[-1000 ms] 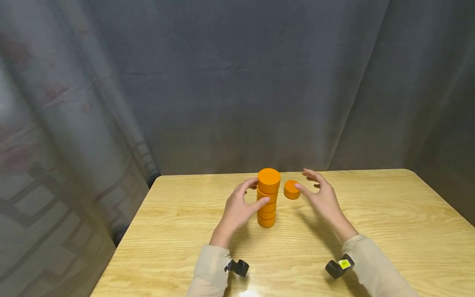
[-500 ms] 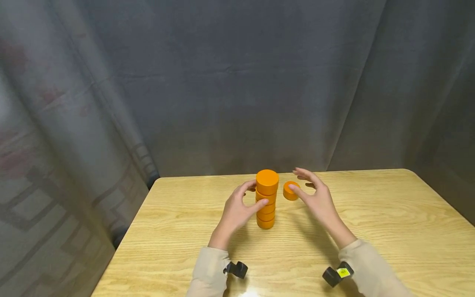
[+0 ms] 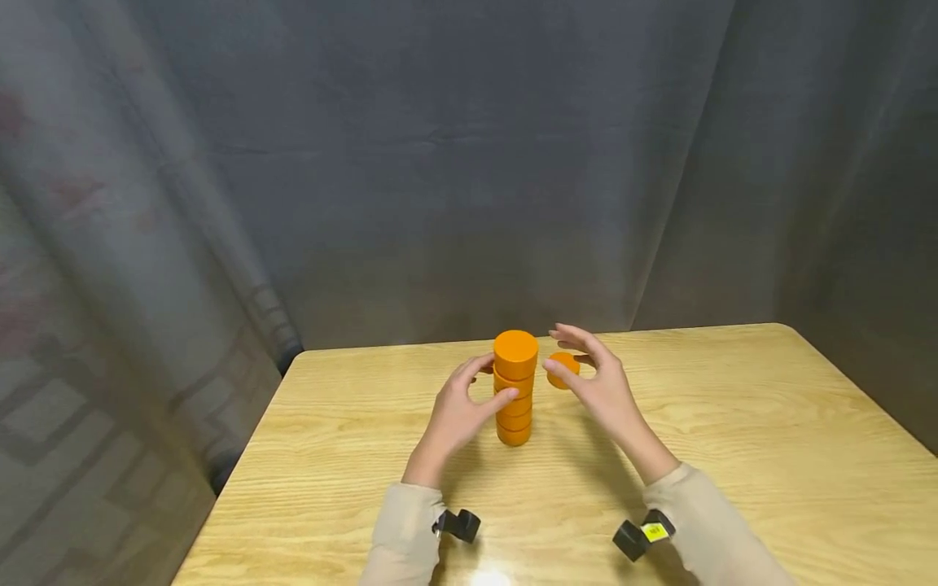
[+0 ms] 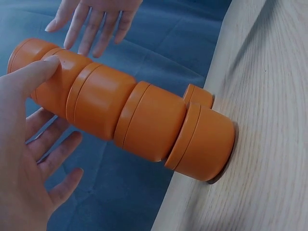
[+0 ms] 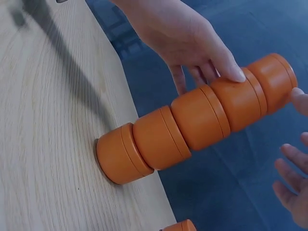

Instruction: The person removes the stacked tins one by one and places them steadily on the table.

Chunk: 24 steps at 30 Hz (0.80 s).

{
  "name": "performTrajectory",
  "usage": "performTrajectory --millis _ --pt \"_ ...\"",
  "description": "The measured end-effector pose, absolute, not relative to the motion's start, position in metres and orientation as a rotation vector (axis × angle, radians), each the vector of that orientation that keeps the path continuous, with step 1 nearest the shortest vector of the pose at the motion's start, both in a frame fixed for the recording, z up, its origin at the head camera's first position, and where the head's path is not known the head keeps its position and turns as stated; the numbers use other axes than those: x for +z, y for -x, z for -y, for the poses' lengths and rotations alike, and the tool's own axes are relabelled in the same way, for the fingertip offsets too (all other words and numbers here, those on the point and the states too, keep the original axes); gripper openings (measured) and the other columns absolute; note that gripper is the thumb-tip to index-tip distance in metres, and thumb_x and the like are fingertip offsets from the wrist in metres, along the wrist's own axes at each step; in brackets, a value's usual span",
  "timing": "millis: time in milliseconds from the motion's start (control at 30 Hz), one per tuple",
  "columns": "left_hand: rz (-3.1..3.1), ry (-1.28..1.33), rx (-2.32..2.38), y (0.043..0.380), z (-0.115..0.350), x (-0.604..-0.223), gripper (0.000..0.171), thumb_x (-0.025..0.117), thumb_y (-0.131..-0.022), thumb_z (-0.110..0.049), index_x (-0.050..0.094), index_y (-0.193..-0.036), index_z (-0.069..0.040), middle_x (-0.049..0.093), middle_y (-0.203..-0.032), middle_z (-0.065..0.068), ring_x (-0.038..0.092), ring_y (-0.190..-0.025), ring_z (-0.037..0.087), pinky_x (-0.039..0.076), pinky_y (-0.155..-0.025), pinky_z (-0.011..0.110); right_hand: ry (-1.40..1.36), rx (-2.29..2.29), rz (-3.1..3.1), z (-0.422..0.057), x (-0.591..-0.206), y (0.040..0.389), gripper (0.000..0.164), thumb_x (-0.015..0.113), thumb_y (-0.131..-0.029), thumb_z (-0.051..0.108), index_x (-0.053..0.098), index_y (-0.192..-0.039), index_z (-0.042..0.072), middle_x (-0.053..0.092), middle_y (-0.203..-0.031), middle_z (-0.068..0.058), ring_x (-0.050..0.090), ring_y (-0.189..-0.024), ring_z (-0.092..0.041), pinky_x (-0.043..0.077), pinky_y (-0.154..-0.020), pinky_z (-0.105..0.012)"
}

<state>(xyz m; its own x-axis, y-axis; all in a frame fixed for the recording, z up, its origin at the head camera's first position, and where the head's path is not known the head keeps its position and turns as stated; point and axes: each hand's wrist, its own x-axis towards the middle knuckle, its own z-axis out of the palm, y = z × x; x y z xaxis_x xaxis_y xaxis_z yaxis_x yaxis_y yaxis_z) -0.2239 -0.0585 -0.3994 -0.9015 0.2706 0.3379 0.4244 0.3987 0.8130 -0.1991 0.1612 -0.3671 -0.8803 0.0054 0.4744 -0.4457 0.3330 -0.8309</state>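
Several round orange lidded jars stand in one tall upright stack [image 3: 515,411] on the table; the lids show as seams in the left wrist view. My left hand [image 3: 456,415] holds the stack near its top, its thumb [image 5: 230,67] pressed on the second jar from the top and the other fingers round the far side. To the right, my right hand [image 3: 607,391] is spread with fingers apart, its thumb tip [image 5: 299,98] right at the top jar [image 5: 272,82] in the right wrist view. A single orange jar [image 3: 564,376] stands behind the stack, partly covered by the right hand in the head view.
The light wooden table [image 3: 315,456] ends at a back edge just behind the jars. Grey curtain cloth [image 3: 440,203] hangs beyond it and along the left side. Black wrist cameras [image 3: 460,525] are strapped over both sleeves.
My right hand has moved left, closer to the top of the stack, and now overlaps the single jar more. The left hand keeps its hold. The head view has shifted slightly.
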Motion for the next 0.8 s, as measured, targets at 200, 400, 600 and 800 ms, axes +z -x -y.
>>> performTrajectory --millis 200,400,600,800 --pt "2.480 0.658 -1.536 0.230 0.056 -0.401 0.058 0.076 -0.086 -0.044 0.059 -0.135 -0.020 0.061 -0.125 -0.004 0.054 -0.118 0.021 0.040 -0.102 0.055 -0.398 1.612 2.215 -0.157 -0.364 0.201 0.050 0.073 -0.090 0.010 0.055 -0.137 0.007 0.061 -0.132 -0.012 0.054 -0.119 -0.025 0.041 -0.096 -0.033" --pt "2.517 0.629 -1.537 0.230 0.055 -0.400 0.058 0.075 -0.086 -0.047 0.058 -0.136 -0.023 0.060 -0.127 -0.004 0.053 -0.121 0.019 0.039 -0.104 0.055 -0.419 1.601 2.240 -0.151 -0.361 0.202 0.052 0.076 -0.088 0.011 0.056 -0.136 0.008 0.061 -0.133 -0.011 0.054 -0.120 -0.026 0.041 -0.098 -0.039" --pt "2.549 0.599 -1.529 0.230 0.056 -0.399 0.061 0.074 -0.086 -0.050 0.057 -0.138 -0.024 0.060 -0.128 -0.002 0.053 -0.123 0.024 0.038 -0.105 0.055 -0.431 1.593 2.282 -0.145 -0.359 0.201 0.056 0.077 -0.088 0.011 0.054 -0.139 0.006 0.058 -0.136 -0.013 0.053 -0.122 -0.029 0.040 -0.100 -0.049" --pt "2.552 0.583 -1.512 0.227 0.059 -0.398 0.063 0.075 -0.085 -0.050 0.057 -0.138 -0.023 0.060 -0.127 -0.001 0.053 -0.124 0.029 0.036 -0.105 0.058 -0.433 1.619 2.294 -0.142 -0.360 0.202 0.059 0.078 -0.086 0.012 0.053 -0.139 0.005 0.058 -0.135 -0.013 0.054 -0.122 -0.029 0.039 -0.102 -0.054"
